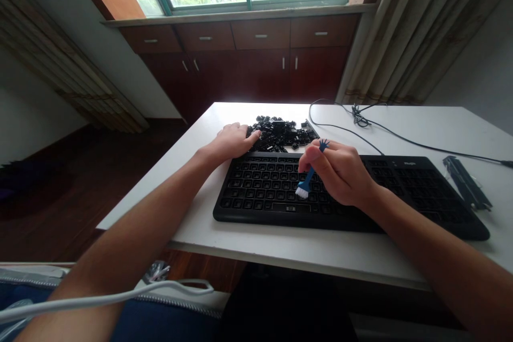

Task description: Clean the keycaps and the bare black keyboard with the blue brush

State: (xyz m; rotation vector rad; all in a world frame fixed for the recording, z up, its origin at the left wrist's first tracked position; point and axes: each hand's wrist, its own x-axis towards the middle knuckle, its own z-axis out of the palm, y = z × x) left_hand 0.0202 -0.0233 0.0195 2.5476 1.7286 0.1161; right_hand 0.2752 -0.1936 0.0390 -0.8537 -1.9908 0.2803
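Note:
A black keyboard point(256, 217) with its keycaps off lies along the near side of the white table, its square key sockets showing. My right hand point(343, 175) pinches a small blue brush point(309, 177) with white bristles, which point down over the keyboard's lower middle rows. Whether the bristles touch the sockets I cannot tell. My left hand point(229, 141) lies at the keyboard's upper left corner with the thumb stretched out, beside a pile of loose black keycaps point(276, 132). Some of its fingertips are hidden behind the pile.
A black cable point(425, 145) runs from the keyboard across the table point(192, 171), with a tied bundle at the back. To the right lies a long dark strip point(467, 183) in clear wrapping. A white cord point(120, 295) crosses the lower left. Cabinets point(244, 75) stand beyond the table.

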